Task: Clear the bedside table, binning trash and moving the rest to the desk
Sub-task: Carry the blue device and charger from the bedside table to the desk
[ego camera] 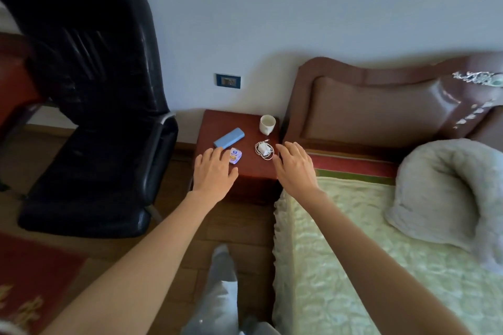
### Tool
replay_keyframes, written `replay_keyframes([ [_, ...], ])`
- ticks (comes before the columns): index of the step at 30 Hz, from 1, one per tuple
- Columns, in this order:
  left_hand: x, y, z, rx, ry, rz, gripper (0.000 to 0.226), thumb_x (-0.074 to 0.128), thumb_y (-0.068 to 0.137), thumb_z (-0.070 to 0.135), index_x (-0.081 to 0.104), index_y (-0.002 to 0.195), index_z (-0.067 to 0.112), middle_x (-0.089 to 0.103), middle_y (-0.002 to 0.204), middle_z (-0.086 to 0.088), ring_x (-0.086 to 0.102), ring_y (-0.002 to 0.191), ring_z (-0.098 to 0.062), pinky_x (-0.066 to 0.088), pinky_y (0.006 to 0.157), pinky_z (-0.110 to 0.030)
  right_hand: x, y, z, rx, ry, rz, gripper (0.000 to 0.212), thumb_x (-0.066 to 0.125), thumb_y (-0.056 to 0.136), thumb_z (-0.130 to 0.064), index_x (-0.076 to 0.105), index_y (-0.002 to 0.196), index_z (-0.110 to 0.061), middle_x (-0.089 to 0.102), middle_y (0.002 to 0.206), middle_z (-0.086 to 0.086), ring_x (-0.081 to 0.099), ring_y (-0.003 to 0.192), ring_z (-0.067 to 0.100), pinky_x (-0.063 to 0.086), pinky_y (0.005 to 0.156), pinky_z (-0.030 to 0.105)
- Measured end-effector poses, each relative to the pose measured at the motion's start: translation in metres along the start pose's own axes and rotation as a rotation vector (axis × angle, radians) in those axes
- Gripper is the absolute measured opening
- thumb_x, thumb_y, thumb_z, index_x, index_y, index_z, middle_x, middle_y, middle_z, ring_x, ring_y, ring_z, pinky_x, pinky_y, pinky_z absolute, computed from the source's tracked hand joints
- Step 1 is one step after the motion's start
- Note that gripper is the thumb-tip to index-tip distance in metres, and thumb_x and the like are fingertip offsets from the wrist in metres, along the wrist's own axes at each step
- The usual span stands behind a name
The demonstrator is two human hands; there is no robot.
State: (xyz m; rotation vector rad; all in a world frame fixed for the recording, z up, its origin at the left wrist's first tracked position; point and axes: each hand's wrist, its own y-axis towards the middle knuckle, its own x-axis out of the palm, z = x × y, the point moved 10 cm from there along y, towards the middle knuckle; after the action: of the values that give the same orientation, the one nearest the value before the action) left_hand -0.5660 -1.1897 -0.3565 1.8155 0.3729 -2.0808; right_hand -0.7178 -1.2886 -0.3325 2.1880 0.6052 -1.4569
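Forearms reach forward from the bottom of the view, bare, with a leg in pale trousers [221, 288] between them over the wooden floor [245, 226]. To the right lies the bed [340, 239] with its pale green quilted cover and a grey pillow [446, 193]; to the left sits a black leather chair [95, 166] beside a red rug [32, 280].

Both hands hover over the small dark red bedside counter [250, 179], and neither holds anything. The left hand [213, 171] is above the near left corner, palm down, its grip loose and wide with the fingers spread; the fingertips come just beside a small glossy wrapper [235, 155] printed in white, blue and yellow, though whether they touch it cannot be told. The right hand [295, 164] is above the near right edge — also flat and open, fingers apart — with its fingertips near a white charger [264, 149] wrapped in its coiled white cable.

Behind the wrapper, toward the left edge, a light blue oblong case [229, 138] lies at an angle, its near end just beside the wrapper. At the far right corner stands a white cup [267, 124], upright, well apart from the case.

Beyond the counter is a plain pale wall with a dark blue socket plate [228, 81], and the brown padded headboard [381, 111] rises to the right — its top corner carries silver ornament.
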Motion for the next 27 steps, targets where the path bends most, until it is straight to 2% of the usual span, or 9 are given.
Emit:
replay_keyframes([
  [6,0.032,0.083,-0.024,0.041,-0.003,-0.038,0.049,0.047,0.092,0.04,0.045,0.134,0.014,0.05,0.135,-0.008,0.045,0.123,-0.024,0.039,0.1,-0.039,0.045,0.071,0.013,0.073,-0.013,-0.035,0.036,0.044,0.098,-0.024,0.053,0.129,-0.009,0.054,0.131,0.011,0.04,0.13,0.03,0.033,0.105,0.042],
  [10,0.05,0.127,-0.042,0.072,0.018,-0.067,0.049,0.048,0.092,0.04,0.046,0.134,0.013,0.049,0.137,-0.01,0.044,0.126,-0.026,0.038,0.102,-0.041,0.074,0.11,0.023,0.127,0.014,-0.041,0.036,0.046,0.096,-0.022,0.054,0.128,-0.008,0.054,0.133,0.013,0.041,0.13,0.032,0.033,0.105,0.044],
  [14,0.072,0.163,-0.051,0.094,0.015,-0.103,0.05,0.05,0.091,0.04,0.048,0.132,0.012,0.051,0.134,-0.011,0.047,0.122,-0.028,0.04,0.1,-0.043,0.101,0.138,0.038,0.166,0.053,-0.011,0.03,0.05,0.089,-0.019,0.062,0.113,-0.005,0.063,0.114,0.015,0.055,0.112,0.038,0.045,0.093,0.046],
  [16,0.088,0.18,-0.054,0.1,-0.004,-0.13,0.049,0.053,0.089,0.038,0.05,0.13,0.01,0.054,0.131,-0.012,0.049,0.119,-0.03,0.043,0.097,-0.044,0.119,0.151,0.048,0.19,0.064,-0.04,0.032,0.048,0.087,-0.021,0.063,0.11,-0.005,0.064,0.111,0.014,0.057,0.106,0.037,0.047,0.089,0.046],
  [27,0.207,0.266,-0.069,-0.004,-0.056,-0.235,0.049,0.057,0.088,0.034,0.05,0.129,0.009,0.054,0.131,-0.015,0.051,0.118,-0.031,0.043,0.095,-0.044,0.223,0.229,0.118,0.232,0.039,-0.171,0.039,0.043,0.087,-0.021,0.062,0.117,-0.003,0.063,0.118,0.019,0.055,0.117,0.039,0.046,0.094,0.049],
])
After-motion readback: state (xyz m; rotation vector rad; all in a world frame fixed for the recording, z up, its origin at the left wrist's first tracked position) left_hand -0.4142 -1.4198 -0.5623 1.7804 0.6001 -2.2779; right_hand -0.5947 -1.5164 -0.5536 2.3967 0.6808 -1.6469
